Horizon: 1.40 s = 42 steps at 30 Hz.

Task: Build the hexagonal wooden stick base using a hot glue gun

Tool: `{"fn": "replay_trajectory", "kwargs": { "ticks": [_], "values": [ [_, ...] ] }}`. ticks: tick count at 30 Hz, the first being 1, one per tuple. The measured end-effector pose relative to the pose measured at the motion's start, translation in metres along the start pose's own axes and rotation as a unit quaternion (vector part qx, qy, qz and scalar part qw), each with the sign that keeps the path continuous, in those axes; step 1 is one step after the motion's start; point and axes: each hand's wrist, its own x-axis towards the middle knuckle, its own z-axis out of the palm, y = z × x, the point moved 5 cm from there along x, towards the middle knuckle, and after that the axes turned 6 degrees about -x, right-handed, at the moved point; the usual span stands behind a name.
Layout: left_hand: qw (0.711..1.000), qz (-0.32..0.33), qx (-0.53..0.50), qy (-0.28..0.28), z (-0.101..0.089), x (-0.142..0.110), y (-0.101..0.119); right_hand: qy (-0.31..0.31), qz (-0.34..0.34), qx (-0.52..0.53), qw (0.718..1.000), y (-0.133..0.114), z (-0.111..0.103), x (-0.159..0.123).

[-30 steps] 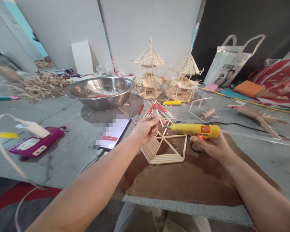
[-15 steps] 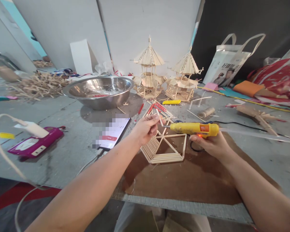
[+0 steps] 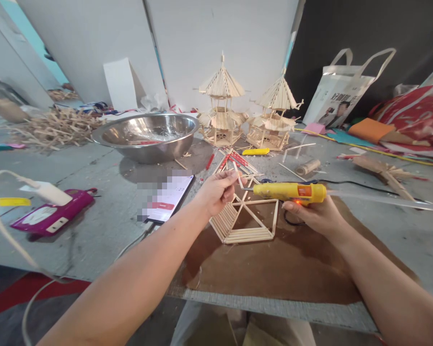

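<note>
Between the thumb and fingers of my left hand is a thin wooden stick, its upper part poking out. My right hand is wrapped round a yellow hot glue gun with a lit orange-red light. The gun's nozzle points left, close to the lower end of the stick; whether they touch I cannot tell. Below both hands a hexagonal stick frame lies on a brown board. Rows of sticks fill its left and front sections. My left hand hides part of its far left side.
Behind stand two stick pagodas, a steel bowl and a yellow utility knife. Loose sticks lie beyond the frame. At left are a phone, a purple power strip and a stick heap; a bag leans at right.
Hardly anything differs. The glue gun and my right hand have shifted very slightly left, while the stick stays pinched in my left hand. The whole view has drifted a little.
</note>
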Motion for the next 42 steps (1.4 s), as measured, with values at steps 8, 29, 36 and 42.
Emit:
{"fn": "replay_trajectory", "kwargs": {
  "ticks": [8, 29, 36, 42],
  "values": [
    [1.0, -0.005, -0.007, -0.002, 0.0, 0.0, -0.001, -0.006, 0.023, 0.001, 1.0, 0.0, 0.001, 0.0],
    [0.977, -0.085, 0.192, -0.028, -0.005, 0.004, -0.018, -0.313, 0.228, 0.005, 0.922, 0.018, 0.021, -0.008],
    [0.966, -0.088, 0.238, -0.043, -0.002, 0.002, -0.019, -0.323, 0.223, -0.005, 0.92, 0.019, 0.024, -0.008],
    [0.963, -0.083, 0.252, -0.044, 0.0, 0.001, -0.018, -0.318, 0.221, -0.006, 0.922, 0.019, 0.024, -0.007]
  ]
}}
